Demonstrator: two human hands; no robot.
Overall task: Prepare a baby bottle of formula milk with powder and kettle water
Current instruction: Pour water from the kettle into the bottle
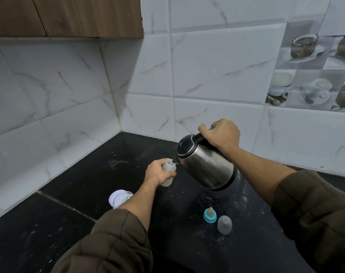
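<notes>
My left hand (158,173) grips a small clear baby bottle (168,166) that stands uncapped on the black counter (89,184). My right hand (224,134) holds the black handle of a steel kettle (206,167), tilted left in the air. The kettle's spout touches the bottle's open mouth. Whether water flows I cannot tell. The bottle's blue ring with its teat (210,214) and the clear dome cap (224,225) lie on the counter below the kettle.
A round tub with a white lid (119,198) sits on the counter, partly hidden by my left forearm. White marble tile walls meet in a corner behind. A wooden cabinet (69,16) hangs at top left.
</notes>
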